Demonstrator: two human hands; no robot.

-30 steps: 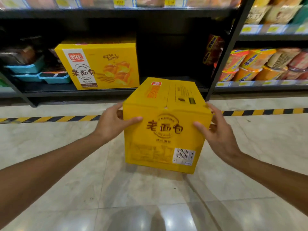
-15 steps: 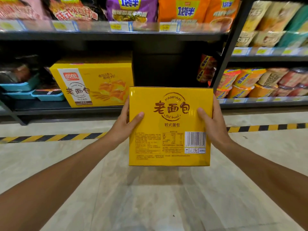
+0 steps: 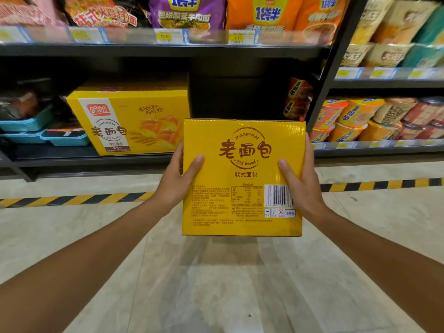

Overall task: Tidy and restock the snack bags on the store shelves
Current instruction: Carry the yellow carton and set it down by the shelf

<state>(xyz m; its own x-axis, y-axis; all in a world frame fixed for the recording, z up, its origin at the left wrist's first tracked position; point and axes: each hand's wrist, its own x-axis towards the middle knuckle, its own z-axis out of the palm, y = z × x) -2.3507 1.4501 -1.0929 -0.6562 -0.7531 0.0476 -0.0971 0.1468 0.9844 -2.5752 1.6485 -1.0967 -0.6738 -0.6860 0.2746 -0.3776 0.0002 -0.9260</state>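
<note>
A yellow bread box (image 3: 242, 200) hangs in the air in front of the bottom shelf, its barcode face turned toward me. My left hand (image 3: 177, 179) grips its left edge, thumb on the front face. My right hand (image 3: 300, 183) grips its right edge the same way, covering part of the barcode. A second, matching yellow bread box (image 3: 129, 121) stands on the bottom shelf (image 3: 91, 158) to the left. Between that box and the shelf upright lies a dark empty gap (image 3: 240, 97), directly behind the held box.
Blue trays (image 3: 31, 127) of packaged food sit far left on the bottom shelf. Noodle bags (image 3: 187, 10) fill the shelf above. Cup noodles (image 3: 355, 118) crowd the right-hand unit past the black upright (image 3: 324, 92). A yellow-black floor stripe (image 3: 72, 199) runs along the shelf base.
Both hands lifted the box off the floor and tipped it so its end face points at me. It has since risen slightly and come nearer the shelf gap.
</note>
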